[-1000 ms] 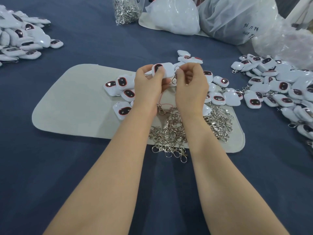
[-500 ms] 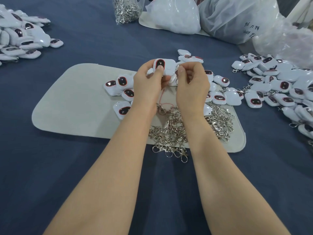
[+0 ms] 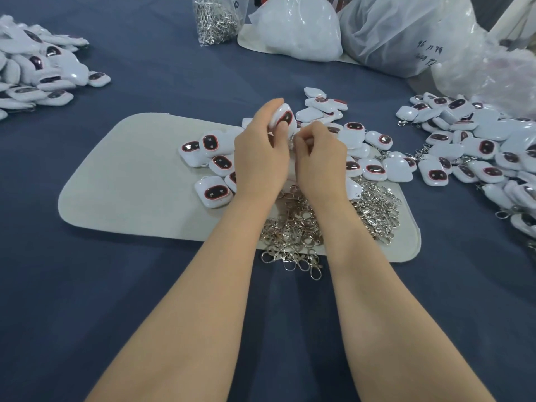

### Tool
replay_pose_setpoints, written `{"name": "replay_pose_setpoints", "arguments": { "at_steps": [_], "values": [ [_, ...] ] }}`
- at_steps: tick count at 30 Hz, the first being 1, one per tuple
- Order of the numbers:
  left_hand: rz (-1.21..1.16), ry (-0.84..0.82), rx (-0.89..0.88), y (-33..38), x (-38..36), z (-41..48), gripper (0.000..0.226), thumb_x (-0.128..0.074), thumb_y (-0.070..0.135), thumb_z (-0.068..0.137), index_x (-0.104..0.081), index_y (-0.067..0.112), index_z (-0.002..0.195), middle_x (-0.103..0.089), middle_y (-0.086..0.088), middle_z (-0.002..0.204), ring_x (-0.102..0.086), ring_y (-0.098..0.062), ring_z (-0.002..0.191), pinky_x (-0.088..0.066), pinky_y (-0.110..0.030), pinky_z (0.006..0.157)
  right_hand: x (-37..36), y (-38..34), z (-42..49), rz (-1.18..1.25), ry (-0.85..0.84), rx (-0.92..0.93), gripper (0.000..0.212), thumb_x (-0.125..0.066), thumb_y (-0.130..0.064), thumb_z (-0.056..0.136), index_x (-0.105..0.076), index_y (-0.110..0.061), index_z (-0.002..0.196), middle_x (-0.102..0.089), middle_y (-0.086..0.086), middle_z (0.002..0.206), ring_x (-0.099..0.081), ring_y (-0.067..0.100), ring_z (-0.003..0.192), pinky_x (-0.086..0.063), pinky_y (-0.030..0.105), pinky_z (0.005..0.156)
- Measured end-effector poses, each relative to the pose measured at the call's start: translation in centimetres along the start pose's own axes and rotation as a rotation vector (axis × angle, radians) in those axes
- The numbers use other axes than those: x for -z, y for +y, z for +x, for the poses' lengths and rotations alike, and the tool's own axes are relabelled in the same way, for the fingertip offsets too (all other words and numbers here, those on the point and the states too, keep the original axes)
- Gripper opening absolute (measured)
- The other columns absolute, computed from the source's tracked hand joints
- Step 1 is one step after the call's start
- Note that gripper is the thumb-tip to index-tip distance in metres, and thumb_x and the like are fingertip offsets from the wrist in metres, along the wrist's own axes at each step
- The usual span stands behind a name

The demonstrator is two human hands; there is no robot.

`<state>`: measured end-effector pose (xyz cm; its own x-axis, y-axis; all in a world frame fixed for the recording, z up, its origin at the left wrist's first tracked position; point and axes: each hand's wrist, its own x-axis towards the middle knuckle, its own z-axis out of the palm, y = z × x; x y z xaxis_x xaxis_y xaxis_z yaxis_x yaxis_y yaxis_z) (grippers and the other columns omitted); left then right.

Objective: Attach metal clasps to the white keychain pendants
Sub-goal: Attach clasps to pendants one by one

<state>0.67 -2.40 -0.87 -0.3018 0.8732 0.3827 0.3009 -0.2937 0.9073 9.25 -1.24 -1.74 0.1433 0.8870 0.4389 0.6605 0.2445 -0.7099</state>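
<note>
Head view: a dark blue tablecloth (image 3: 116,300) fills the frame, with large plastic bags (image 3: 406,33) bunched along the upper right and a smaller clear bag of clasps (image 3: 214,21) at top centre. A pale mat (image 3: 130,184) lies across the middle. White pendants sit in three groups: a big pile at right (image 3: 478,146), another pile in the upper left corner (image 3: 37,71), and loose pendants on the mat (image 3: 214,192) around the hands. A heap of loose metal clasps (image 3: 293,227) lies at the mat's lower edge, partly under the forearms. Above it, at centre frame, the left hand (image 3: 261,158) grips one held pendant (image 3: 282,117), tilted with its dark face toward the camera. The right hand (image 3: 319,161) is just beside it, its fingertips pinched on a small clasp (image 3: 293,139) that barely shows at the pendant's lower edge. The step in hand looks to be hooking the clasp onto the pendant's loop. To do it well, the left hand should hold the pendant steady with the loop exposed. The right should open the clasp fully and thread it cleanly. It should then check that the clasp springs closed before the piece is put down.
</note>
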Motion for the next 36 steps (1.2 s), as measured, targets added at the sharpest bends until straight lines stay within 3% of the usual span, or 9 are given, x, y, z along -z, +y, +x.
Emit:
{"name": "replay_pose_setpoints", "arguments": {
  "at_steps": [4, 7, 9, 11, 14, 20, 28, 32, 36],
  "values": [
    [0.076, -0.053, -0.089, -0.1, 0.0, -0.2, 0.034, -0.049, 0.011, 0.097, -0.057, 0.017, 0.129, -0.061, 0.002, 0.128, -0.054, -0.006, 0.112, -0.036, -0.006, 0.089, -0.1, 0.0, -0.1, 0.001, -0.022, -0.023, 0.017, -0.048, -0.013, 0.095, -0.061, -0.002, 0.093, -0.064, 0.008, 0.080, -0.058, 0.028, 0.080, -0.045, 0.043, 0.077],
    [0.031, -0.018, -0.077, 0.1, 0.0, 0.0, 0.033, -0.049, 0.012, 0.097, -0.057, 0.014, 0.129, -0.060, 0.001, 0.128, -0.053, -0.004, 0.111, -0.036, -0.002, 0.088, -0.1, -0.2, 0.0, 0.090, 0.010, -0.060, 0.011, -0.052, -0.011, 0.093, -0.062, -0.006, 0.093, -0.061, -0.002, 0.080, -0.057, 0.016, 0.078, -0.046, 0.031, 0.078],
    [-0.078, 0.024, 0.021, 0.0, 0.1, 0.4, 0.031, -0.050, 0.013, 0.097, -0.057, 0.011, 0.127, -0.062, -0.004, 0.124, -0.059, -0.012, 0.108, -0.045, -0.017, 0.094, -0.1, -0.3, 0.1, 0.182, 0.023, -0.096, 0.008, -0.055, -0.010, 0.091, -0.063, -0.011, 0.094, -0.060, -0.008, 0.081, -0.054, 0.007, 0.077, -0.045, 0.021, 0.077],
    [-0.195, 0.053, 0.161, -0.1, 0.2, 0.8, 0.027, -0.050, 0.012, 0.097, -0.057, 0.009, 0.122, -0.066, -0.009, 0.111, -0.066, -0.014, 0.090, -0.052, -0.032, 0.088, -0.1, -0.5, 0.1, 0.270, 0.024, -0.115, 0.008, -0.057, -0.009, 0.090, -0.061, -0.014, 0.094, -0.059, -0.013, 0.081, -0.056, 0.004, 0.078, -0.046, 0.016, 0.078],
    [-0.424, 0.083, 0.371, -0.3, 0.3, 1.2, 0.023, -0.050, 0.010, 0.096, -0.060, 0.006, 0.116, -0.063, -0.005, 0.081, -0.061, -0.004, 0.059, -0.053, -0.021, 0.064, -0.1, -0.8, 0.1, 0.395, 0.031, -0.138, 0.015, -0.057, -0.006, 0.090, -0.057, -0.020, 0.085, -0.060, -0.013, 0.081, -0.060, 0.011, 0.083, -0.051, 0.027, 0.085],
    [-0.626, 0.048, 0.553, 0.1, 0.4, 1.2, 0.027, -0.055, 0.016, 0.096, -0.056, 0.003, 0.119, -0.060, -0.003, 0.073, -0.059, -0.008, 0.060, -0.051, -0.019, 0.059, -0.2, -1.1, 0.0, 0.445, 0.122, -0.099, 0.013, -0.057, -0.006, 0.090, -0.055, -0.019, 0.086, -0.062, -0.007, 0.081, -0.061, 0.014, 0.081, -0.051, 0.034, 0.082],
    [-0.402, 0.094, 0.334, 0.5, 0.6, 0.7, 0.010, -0.057, 0.017, 0.093, -0.057, 0.019, 0.104, -0.061, 0.003, 0.074, -0.058, -0.009, 0.062, -0.053, -0.030, 0.075, -0.3, -0.5, -0.2, 0.191, 0.154, 0.021, 0.008, -0.055, -0.004, 0.089, -0.061, -0.009, 0.087, -0.060, -0.007, 0.074, -0.056, 0.012, 0.073, -0.044, 0.021, 0.070],
    [-0.302, 0.076, 0.171, 0.6, 0.4, 0.5, 0.010, -0.054, 0.013, 0.094, -0.056, 0.020, 0.100, -0.068, -0.004, 0.087, -0.064, -0.020, 0.080, -0.052, -0.035, 0.080, -0.3, -0.5, -0.4, 0.160, 0.098, 0.016, 0.008, -0.055, -0.003, 0.088, -0.062, -0.006, 0.088, -0.060, -0.006, 0.075, -0.056, 0.013, 0.073, -0.044, 0.024, 0.071],
    [-0.263, 0.061, 0.089, 0.5, 0.2, 0.4, 0.012, -0.053, 0.011, 0.094, -0.056, 0.020, 0.101, -0.067, -0.002, 0.098, -0.065, -0.018, 0.091, -0.052, -0.032, 0.082, 0.0, -0.6, -0.3, 0.198, 0.081, -0.025, 0.011, -0.054, -0.009, 0.092, -0.064, -0.010, 0.096, -0.063, -0.005, 0.085, -0.055, 0.007, 0.078, -0.042, 0.014, 0.073]
  ]
}}
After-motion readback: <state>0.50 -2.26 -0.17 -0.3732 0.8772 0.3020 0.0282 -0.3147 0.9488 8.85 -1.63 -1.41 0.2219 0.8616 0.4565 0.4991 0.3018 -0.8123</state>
